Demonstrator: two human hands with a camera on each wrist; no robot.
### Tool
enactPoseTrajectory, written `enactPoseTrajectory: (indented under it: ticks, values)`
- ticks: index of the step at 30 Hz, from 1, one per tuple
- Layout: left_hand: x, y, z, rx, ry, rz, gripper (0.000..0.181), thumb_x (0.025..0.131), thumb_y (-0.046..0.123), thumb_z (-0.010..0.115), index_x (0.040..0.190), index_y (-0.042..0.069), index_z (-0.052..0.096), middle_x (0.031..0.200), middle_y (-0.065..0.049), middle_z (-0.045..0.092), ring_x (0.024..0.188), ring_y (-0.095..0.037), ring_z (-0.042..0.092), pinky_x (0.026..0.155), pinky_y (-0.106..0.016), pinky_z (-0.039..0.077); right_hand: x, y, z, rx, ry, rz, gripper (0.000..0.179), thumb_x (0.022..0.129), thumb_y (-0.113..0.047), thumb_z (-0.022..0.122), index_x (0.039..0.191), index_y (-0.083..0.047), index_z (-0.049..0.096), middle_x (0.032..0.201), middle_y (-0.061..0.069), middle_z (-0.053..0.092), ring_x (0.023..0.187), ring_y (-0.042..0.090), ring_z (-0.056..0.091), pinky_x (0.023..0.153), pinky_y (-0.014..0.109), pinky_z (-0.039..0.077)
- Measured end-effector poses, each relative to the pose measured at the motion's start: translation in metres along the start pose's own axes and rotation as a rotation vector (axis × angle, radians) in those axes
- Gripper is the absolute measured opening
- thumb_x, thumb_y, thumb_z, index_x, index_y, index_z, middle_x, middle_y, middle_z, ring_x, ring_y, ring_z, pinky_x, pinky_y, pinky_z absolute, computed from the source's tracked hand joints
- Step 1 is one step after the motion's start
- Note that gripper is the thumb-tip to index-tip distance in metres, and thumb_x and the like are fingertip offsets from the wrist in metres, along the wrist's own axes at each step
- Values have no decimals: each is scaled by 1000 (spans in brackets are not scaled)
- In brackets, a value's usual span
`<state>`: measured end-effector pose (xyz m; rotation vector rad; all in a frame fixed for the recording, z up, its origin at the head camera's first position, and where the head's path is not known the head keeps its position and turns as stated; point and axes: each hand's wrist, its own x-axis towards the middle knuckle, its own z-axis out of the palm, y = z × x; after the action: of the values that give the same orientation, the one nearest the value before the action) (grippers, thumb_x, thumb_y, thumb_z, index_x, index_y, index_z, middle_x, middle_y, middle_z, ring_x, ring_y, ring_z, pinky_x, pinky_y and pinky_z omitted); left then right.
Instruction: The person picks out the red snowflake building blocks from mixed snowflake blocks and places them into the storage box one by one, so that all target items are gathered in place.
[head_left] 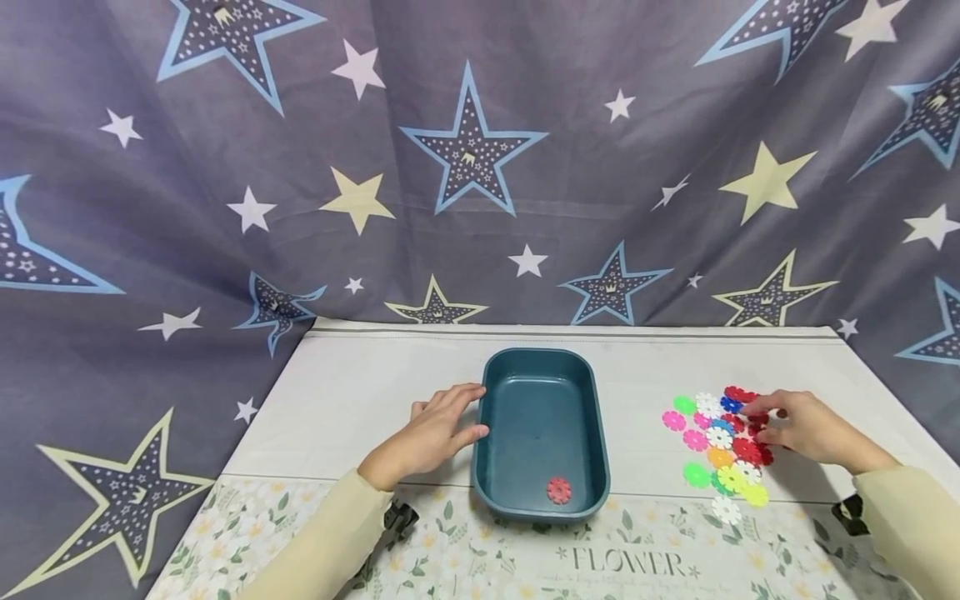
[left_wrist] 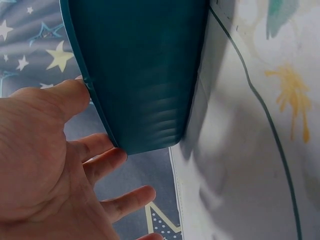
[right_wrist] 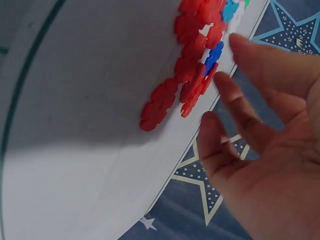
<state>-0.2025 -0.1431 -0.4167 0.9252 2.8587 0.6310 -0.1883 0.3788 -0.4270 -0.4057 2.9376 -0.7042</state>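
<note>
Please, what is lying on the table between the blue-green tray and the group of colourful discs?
Nothing: in the head view, only bare white table surface shows between the tray and the discs.

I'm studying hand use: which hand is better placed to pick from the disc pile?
Probably the right hand: it's beside the pile, while the left hand is farther off at the tray.

Head cam's facing forward and down from above, farthest back, covering table (head_left: 352,396) and curtain (head_left: 570,92). Left wrist cam (head_left: 401,518)'s looking low and close, rolled sideways, past the left hand (left_wrist: 55,160) at the bin (left_wrist: 142,75); head's sharing both. Right wrist cam (head_left: 852,515)'s sitting close, also rolled, aiming past the right hand (right_wrist: 272,135) at the discs (right_wrist: 189,27); head's sharing those too.
</note>
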Motion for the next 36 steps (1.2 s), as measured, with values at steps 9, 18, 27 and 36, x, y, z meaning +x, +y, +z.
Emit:
enactPoseTrajectory:
  ticks: [9, 18, 27, 36]
  values:
    - [-1, 1, 0, 4, 6, 2, 60, 97, 45, 47, 145, 11, 35, 148, -2, 31, 129, -28, 35, 86, -51, 29, -4, 9, 3, -37, -20, 35, 31, 69, 5, 78, 98, -2, 71, 95, 14, 63, 83, 30, 52, 73, 52, 45]
    - [-2, 0, 0, 5, 13, 18, 59, 98, 44, 47, 145, 10, 36, 148, -3, 31, 130, -28, 34, 86, -51, 29, -5, 16, 5, -27, -16, 83, 25, 71, 2, 76, 88, -3, 58, 79, 3, 55, 71, 21, 48, 64, 38, 43]
    - [-2, -1, 1, 7, 5, 15, 61, 97, 47, 45, 145, 10, 35, 148, -3, 31, 130, -28, 34, 86, -52, 29, -1, -28, 3, 43, 105, -86, 22, 73, 1, 79, 84, -10, 65, 77, -5, 60, 66, 8, 53, 58, 24, 47]
    - [0, -1, 1, 5, 0, 9, 61, 97, 47, 45, 145, 11, 35, 149, -2, 31, 129, -28, 35, 86, -51, 29, 15, -137, 11, 115, 232, -592, 40, 64, 15, 78, 87, -16, 69, 83, -10, 67, 73, 5, 63, 66, 17, 49]
